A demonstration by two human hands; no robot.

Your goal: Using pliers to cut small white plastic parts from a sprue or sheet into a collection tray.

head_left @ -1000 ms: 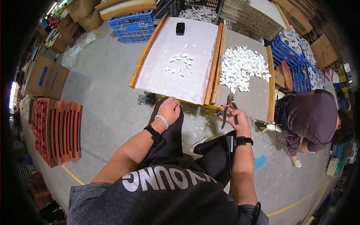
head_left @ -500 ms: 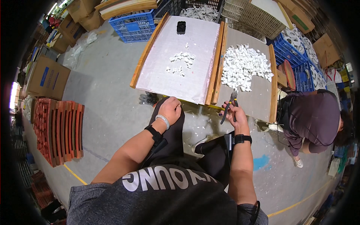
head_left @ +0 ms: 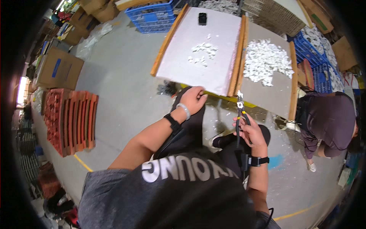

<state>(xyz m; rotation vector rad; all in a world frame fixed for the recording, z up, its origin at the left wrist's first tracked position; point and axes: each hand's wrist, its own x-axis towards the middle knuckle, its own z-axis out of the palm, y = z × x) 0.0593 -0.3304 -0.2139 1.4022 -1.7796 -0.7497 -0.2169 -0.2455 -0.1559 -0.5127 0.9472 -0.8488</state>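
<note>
In my right hand [head_left: 249,131] is a pair of pliers [head_left: 239,121] with black and yellow handles, its jaws pointing away from me. A small white piece [head_left: 239,94] is at the jaw tips, just off the near edge of the grey board [head_left: 272,97]. My left hand [head_left: 192,100] rests on my left knee below the white board [head_left: 183,68], fingers curled; whatever may be inside them is hidden. A large pile of small white parts [head_left: 267,61] covers much of the grey board. Several similar loose parts [head_left: 206,49] lie scattered on the white board.
Wooden rails [head_left: 237,57] edge both boards. A black object [head_left: 202,19] sits at the white board's far end. Blue crates [head_left: 150,17] stand behind and at right. A person [head_left: 328,122] bends over on my right. Stacked red slabs [head_left: 70,122] and a cardboard box [head_left: 61,68] stand left.
My right hand has drawn the pliers back from the pile toward me, with a white piece now at the jaws. My left hand stays on the knee. The whole view has shifted.
</note>
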